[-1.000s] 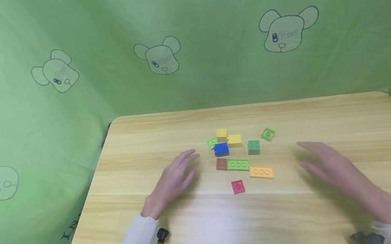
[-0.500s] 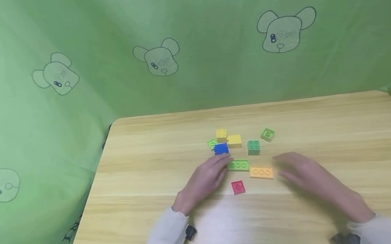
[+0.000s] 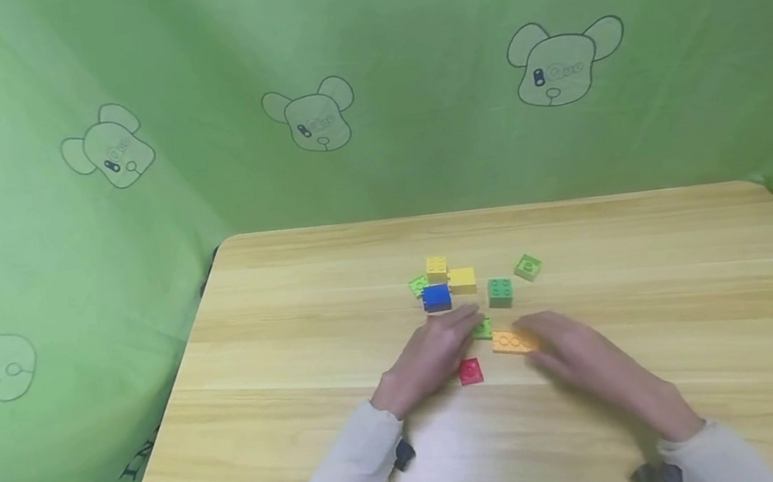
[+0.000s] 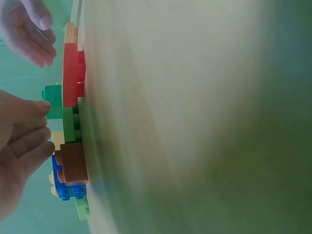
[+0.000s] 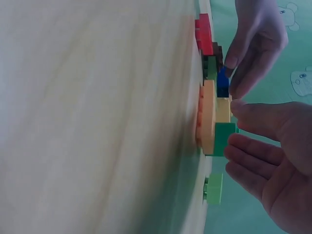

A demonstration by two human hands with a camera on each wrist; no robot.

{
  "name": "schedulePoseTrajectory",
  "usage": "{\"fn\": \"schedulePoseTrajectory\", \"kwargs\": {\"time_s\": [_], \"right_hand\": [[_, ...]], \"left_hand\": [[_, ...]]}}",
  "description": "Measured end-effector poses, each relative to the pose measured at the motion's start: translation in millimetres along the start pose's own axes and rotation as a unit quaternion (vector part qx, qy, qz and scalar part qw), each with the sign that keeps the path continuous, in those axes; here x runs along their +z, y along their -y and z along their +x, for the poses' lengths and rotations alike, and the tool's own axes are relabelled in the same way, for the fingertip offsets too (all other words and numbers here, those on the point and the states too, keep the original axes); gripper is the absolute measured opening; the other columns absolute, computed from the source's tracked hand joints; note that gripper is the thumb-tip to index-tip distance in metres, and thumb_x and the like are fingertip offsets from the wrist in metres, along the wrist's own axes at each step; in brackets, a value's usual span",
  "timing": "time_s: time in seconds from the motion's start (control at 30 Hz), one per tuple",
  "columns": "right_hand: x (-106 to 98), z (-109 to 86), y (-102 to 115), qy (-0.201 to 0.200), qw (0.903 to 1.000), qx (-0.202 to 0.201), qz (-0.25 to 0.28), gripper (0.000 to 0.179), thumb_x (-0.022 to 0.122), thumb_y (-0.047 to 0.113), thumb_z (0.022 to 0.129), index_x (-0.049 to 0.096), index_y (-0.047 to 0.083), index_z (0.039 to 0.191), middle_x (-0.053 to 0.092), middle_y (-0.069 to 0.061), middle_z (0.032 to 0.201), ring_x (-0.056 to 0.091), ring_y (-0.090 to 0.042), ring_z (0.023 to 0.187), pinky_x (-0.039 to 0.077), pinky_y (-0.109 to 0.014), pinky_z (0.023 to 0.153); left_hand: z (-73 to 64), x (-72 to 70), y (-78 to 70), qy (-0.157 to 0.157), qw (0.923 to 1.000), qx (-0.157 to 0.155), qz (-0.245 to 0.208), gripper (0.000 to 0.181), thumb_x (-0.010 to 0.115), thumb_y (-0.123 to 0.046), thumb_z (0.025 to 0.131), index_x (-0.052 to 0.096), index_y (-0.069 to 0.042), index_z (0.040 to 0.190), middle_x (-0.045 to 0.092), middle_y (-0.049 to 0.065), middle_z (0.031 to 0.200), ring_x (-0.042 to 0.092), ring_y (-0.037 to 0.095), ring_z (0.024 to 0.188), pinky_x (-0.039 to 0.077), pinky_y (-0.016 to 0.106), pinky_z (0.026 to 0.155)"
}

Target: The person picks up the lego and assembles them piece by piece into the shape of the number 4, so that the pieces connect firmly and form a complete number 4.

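Observation:
In the head view my left hand [image 3: 436, 350] hovers over the lime-green long brick [image 3: 483, 329], covering part of it and hiding the brown brick. That brown brick [image 4: 74, 163] shows in the left wrist view, near the relaxed fingers. My right hand [image 3: 587, 357] is at the right end of the orange long brick [image 3: 510, 342]; whether it touches cannot be told. Its fingers look extended, with nothing gripped, in the right wrist view. Just below the left hand lies a red square brick [image 3: 470, 371]. A dark-green brick [image 3: 501, 291] stands behind the orange one.
Behind the left hand sit a blue brick [image 3: 436, 298], two yellow bricks [image 3: 462, 280] and a small light-green brick [image 3: 418, 286]. Another small green brick [image 3: 528, 266] lies farther right on the wooden table [image 3: 289, 289]. A green printed cloth [image 3: 433, 151] hangs behind.
Both hands have moved inward toward the bricks, the left going right over the brown and lime-green ones, the right going left to the orange one. The bricks have not visibly moved.

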State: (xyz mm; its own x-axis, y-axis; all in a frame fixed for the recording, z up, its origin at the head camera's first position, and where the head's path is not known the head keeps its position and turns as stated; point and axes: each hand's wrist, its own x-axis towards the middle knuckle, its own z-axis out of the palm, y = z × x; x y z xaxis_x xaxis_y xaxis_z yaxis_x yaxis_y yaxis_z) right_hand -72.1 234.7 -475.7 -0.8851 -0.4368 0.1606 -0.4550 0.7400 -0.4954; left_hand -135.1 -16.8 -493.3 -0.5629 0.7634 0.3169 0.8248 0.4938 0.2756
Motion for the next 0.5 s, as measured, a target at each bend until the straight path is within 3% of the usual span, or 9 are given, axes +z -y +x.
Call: {"fn": "schedulePoseTrajectory", "kwargs": {"time_s": [0.23, 0.4, 0.5], "right_hand": [[12.0, 3.5, 2.3, 0.020, 0.9998, 0.001, -0.006, 0.045, 0.076, 0.007, 0.093, 0.063, -0.004, 0.135, 0.064, -0.024, 0.135, 0.060, -0.042, 0.126, 0.050, -0.060, 0.106], [12.8, 5.0, 3.6, 0.018, 0.9997, -0.007, -0.017, 0.046, 0.078, 0.005, 0.091, 0.064, -0.003, 0.133, 0.065, -0.023, 0.133, 0.061, -0.042, 0.124, 0.051, -0.060, 0.105], [12.0, 5.3, 4.5, 0.019, 0.9995, -0.008, -0.025, 0.045, 0.079, 0.005, 0.089, 0.065, -0.003, 0.131, 0.066, -0.023, 0.131, 0.062, -0.042, 0.122, 0.052, -0.060, 0.103]], "left_hand": [[3.1, 2.8, 0.2, 0.044, 0.9977, -0.008, 0.050, 0.029, 0.061, 0.004, 0.100, 0.072, -0.003, 0.126, 0.064, 0.014, 0.140, 0.060, 0.023, 0.132, 0.042, 0.026, 0.115], [5.1, 5.3, -0.5, 0.050, 0.9940, 0.003, 0.098, 0.025, 0.066, 0.001, 0.098, 0.076, -0.008, 0.119, 0.070, 0.011, 0.131, 0.066, 0.021, 0.122, 0.050, 0.028, 0.109], [6.3, 7.5, -1.1, 0.053, 0.9934, 0.003, 0.102, 0.025, 0.068, 0.001, 0.097, 0.076, -0.009, 0.118, 0.071, 0.009, 0.127, 0.068, 0.019, 0.117, 0.052, 0.027, 0.106]]}}
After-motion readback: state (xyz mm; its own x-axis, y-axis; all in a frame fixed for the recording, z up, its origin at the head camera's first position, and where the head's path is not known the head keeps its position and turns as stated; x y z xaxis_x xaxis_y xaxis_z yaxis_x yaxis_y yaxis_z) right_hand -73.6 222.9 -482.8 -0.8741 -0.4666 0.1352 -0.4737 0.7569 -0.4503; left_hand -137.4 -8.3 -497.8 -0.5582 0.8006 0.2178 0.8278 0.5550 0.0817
